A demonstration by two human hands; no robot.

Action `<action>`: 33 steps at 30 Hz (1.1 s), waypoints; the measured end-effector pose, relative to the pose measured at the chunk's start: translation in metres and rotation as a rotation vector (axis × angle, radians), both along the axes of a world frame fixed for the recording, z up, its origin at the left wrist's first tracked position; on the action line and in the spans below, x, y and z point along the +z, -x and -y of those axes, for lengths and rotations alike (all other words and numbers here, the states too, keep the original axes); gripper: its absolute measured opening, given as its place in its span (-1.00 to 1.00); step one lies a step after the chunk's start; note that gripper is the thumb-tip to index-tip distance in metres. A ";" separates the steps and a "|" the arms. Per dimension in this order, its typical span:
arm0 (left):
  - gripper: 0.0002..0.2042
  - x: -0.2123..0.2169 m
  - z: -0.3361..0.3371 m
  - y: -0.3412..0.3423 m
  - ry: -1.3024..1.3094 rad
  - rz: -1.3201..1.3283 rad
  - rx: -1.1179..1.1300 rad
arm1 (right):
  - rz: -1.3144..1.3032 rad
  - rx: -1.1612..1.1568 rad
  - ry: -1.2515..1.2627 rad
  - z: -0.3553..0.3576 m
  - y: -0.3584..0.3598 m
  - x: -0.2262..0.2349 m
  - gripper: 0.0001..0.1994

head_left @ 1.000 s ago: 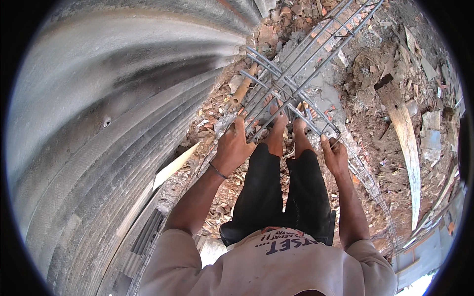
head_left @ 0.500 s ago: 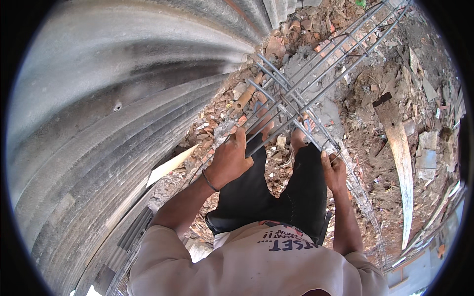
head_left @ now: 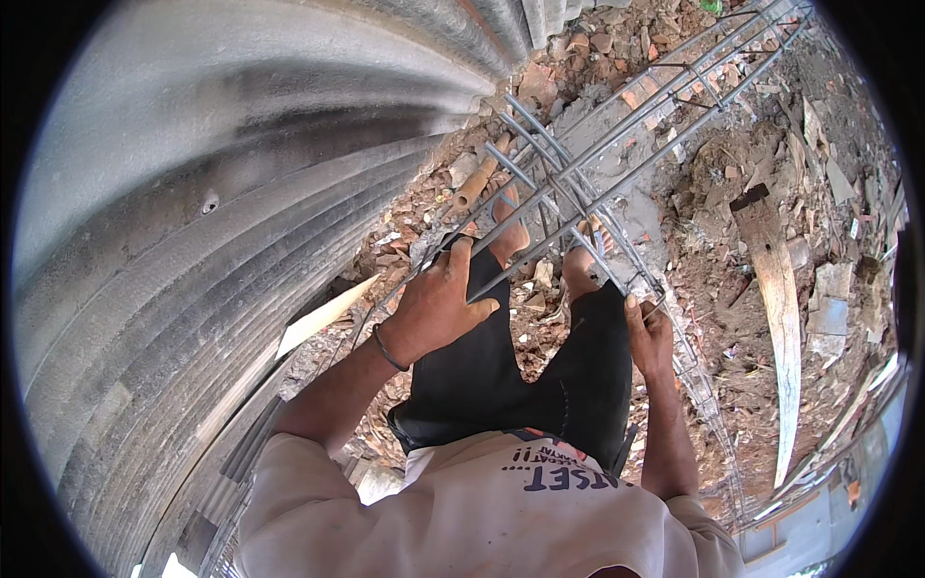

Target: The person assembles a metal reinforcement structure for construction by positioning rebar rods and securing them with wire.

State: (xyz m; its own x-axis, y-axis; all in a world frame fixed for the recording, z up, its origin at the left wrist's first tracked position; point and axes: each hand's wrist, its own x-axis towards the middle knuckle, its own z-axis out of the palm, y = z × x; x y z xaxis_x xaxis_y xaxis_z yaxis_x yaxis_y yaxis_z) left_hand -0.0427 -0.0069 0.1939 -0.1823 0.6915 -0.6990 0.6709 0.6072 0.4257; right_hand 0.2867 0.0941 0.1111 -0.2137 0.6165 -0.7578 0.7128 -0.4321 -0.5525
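Note:
A long cage of steel rebar [head_left: 651, 171] tied with stirrups runs from the far right down toward my left knee. Another set of rebar [head_left: 536, 135] crosses it in front of my feet. My left hand [head_left: 436, 297] grips the near end of the long cage, fingers curled over a bar and the thumb held apart. Beside my right knee, my right hand [head_left: 651, 339] pinches the near end of the crossing rebar between thumb and fingers. Its lower fingers are partly hidden.
Corrugated grey sheeting [head_left: 241, 193] rises along the left. Broken brick and rubble [head_left: 540, 332] cover the ground around my bare feet. A bamboo piece [head_left: 471, 185] lies past my left foot. To the right lies a long weathered plank [head_left: 779, 308]. Another narrow rebar cage [head_left: 708, 405] runs past my right arm.
My left hand has moved a little to the left, its thumb now farther from the fingers. The long cage has shifted slightly with it. My right hand stays nearly in place.

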 end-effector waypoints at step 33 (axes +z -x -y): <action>-0.29 -0.188 -0.097 0.033 0.741 1.134 0.610 | -0.049 -0.043 0.049 0.002 -0.008 -0.017 -0.48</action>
State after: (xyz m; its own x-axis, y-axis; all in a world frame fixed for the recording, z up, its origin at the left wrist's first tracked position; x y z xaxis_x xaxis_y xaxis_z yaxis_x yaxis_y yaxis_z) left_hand -0.0754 0.0900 0.0056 0.5631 0.1427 -0.8140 -0.2310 0.9729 0.0108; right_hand 0.2951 0.0920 0.0942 -0.2251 0.5887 -0.7763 0.6656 -0.4890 -0.5638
